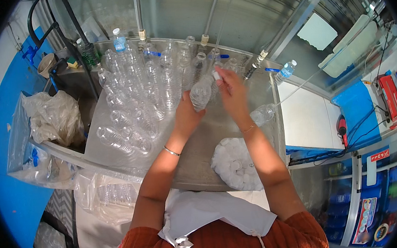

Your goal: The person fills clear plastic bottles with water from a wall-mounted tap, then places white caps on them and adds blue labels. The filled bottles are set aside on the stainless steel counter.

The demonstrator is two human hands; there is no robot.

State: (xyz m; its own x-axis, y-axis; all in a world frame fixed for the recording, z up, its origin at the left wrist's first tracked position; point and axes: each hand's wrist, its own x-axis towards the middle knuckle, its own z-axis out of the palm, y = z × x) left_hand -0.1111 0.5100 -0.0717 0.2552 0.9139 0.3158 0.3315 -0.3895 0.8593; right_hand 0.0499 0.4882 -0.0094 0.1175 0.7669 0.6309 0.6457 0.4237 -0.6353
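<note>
My left hand [188, 116] grips a clear ribbed plastic bottle [201, 95], tilted with its neck towards the upper right. At that neck, the fingers of my right hand [231, 86] hold a white screw cap [216, 75]; whether it is threaded on cannot be told. To the left, many clear uncapped bottles [168, 91] stand in rows on the steel counter [194, 162]. Near my right forearm lies a plastic bag of white caps [234, 163], partly hidden by the arm. Another clear bottle [262, 114] lies on its side by the counter's right edge.
A steel sink [88, 80] at left holds a crumpled plastic bag [56, 116]. Pipes with blue-handled valves [223, 56] come down behind the bottles. Capped, labelled bottles stand at the back left [119, 41] and right [287, 71]. A glass-doored cabinet [351, 196] stands at right.
</note>
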